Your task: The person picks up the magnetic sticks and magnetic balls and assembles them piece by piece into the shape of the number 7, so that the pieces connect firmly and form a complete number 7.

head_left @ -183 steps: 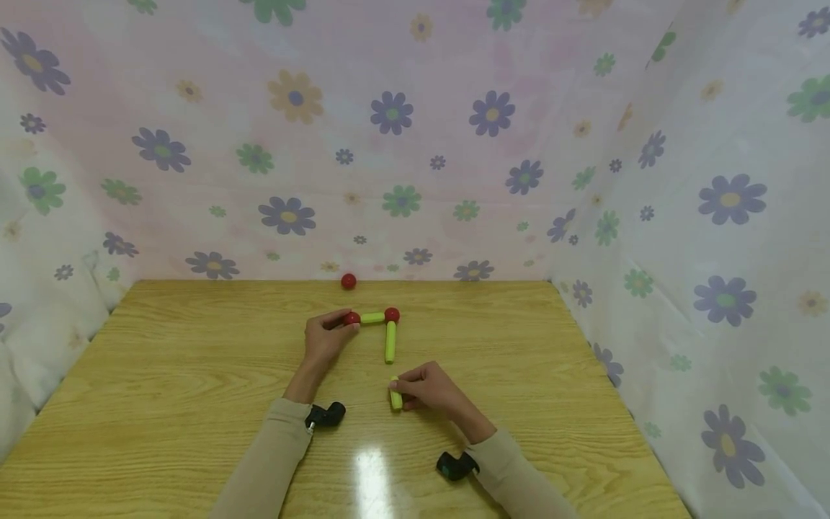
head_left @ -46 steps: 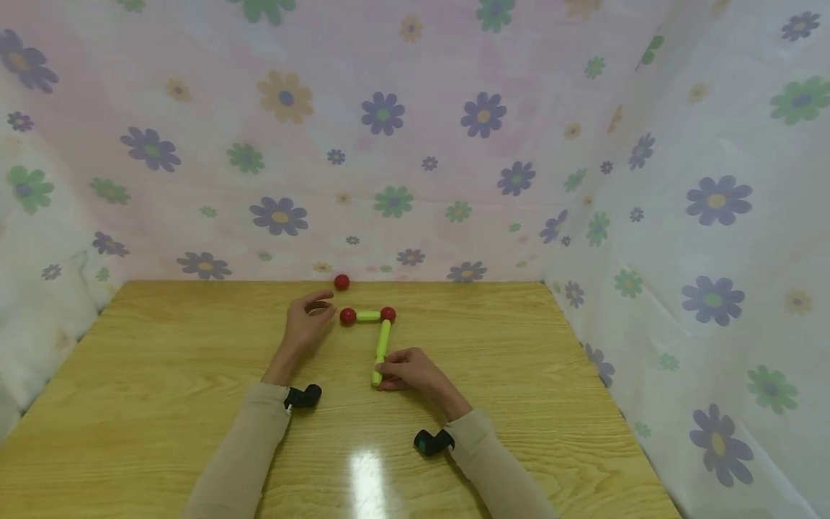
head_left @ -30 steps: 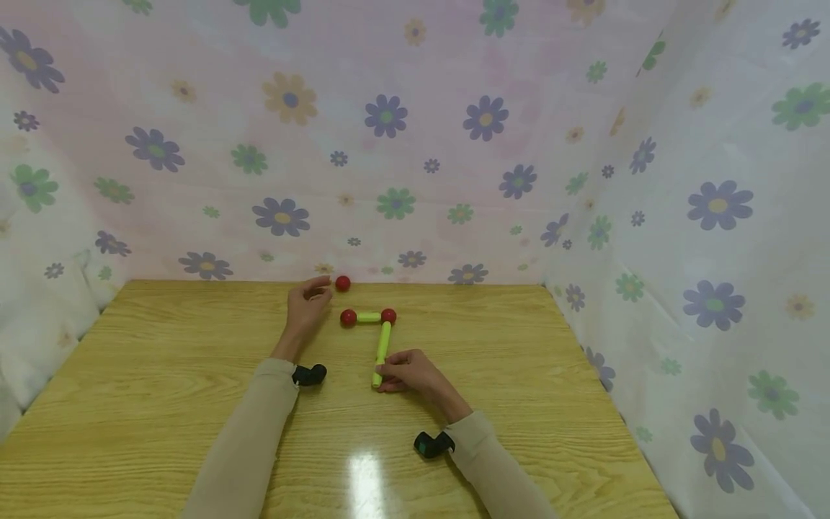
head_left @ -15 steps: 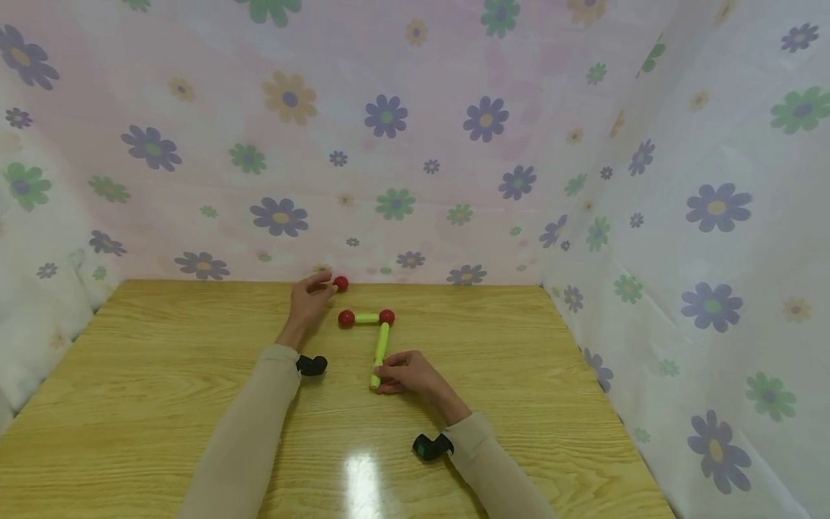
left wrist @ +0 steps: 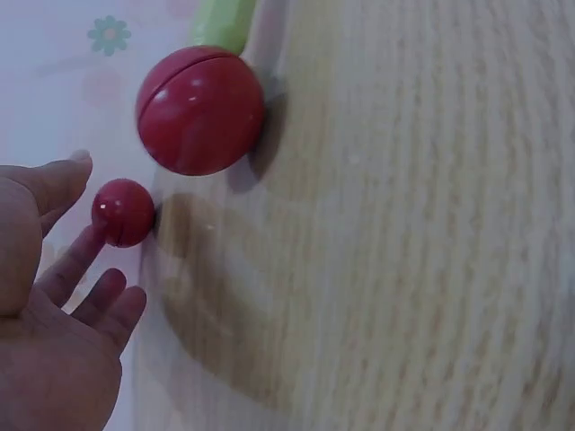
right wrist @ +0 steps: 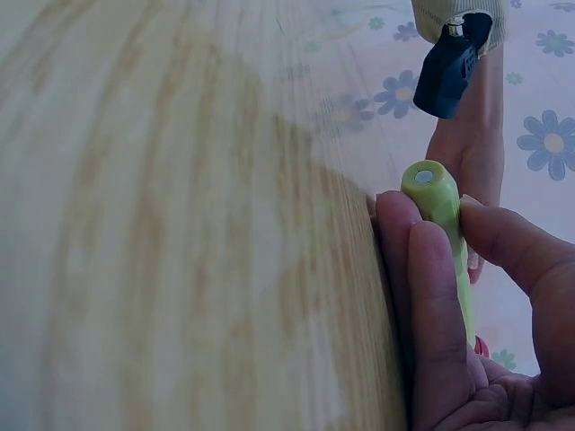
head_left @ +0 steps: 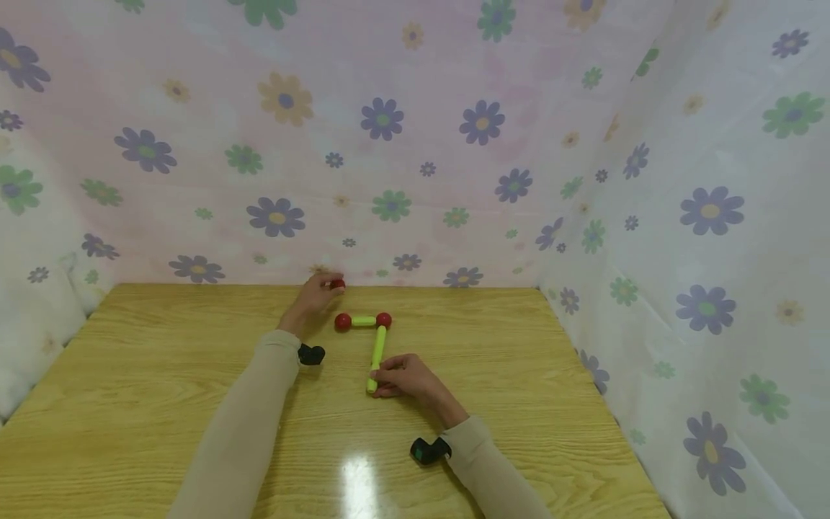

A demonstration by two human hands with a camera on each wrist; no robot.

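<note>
At the back edge of the table, my left hand [head_left: 318,294] reaches around a loose red ball [head_left: 338,285]. In the left wrist view a fingertip overlaps that ball, while the thumb stands apart from it. My right hand [head_left: 405,376] pinches a yellow-green magnetic stick [head_left: 372,387] between thumb and fingers; a silver disc shows in its end in the right wrist view. End to end with it lies a second stick [head_left: 379,344], running to a red ball [head_left: 384,319]. From there a short stick [head_left: 364,321] leads left to another red ball [head_left: 343,321].
The wood-grain table [head_left: 506,360] carries all the pieces. A flowered curtain [head_left: 389,144] rises right behind its back edge, close to the left hand, and also hangs along both sides. Black wrist cameras [head_left: 430,451] sit at both sleeves.
My left hand has left the ball at the short stick and moved back to the loose ball, its fingers now around it. My right hand brought its stick up to the second stick's end.
</note>
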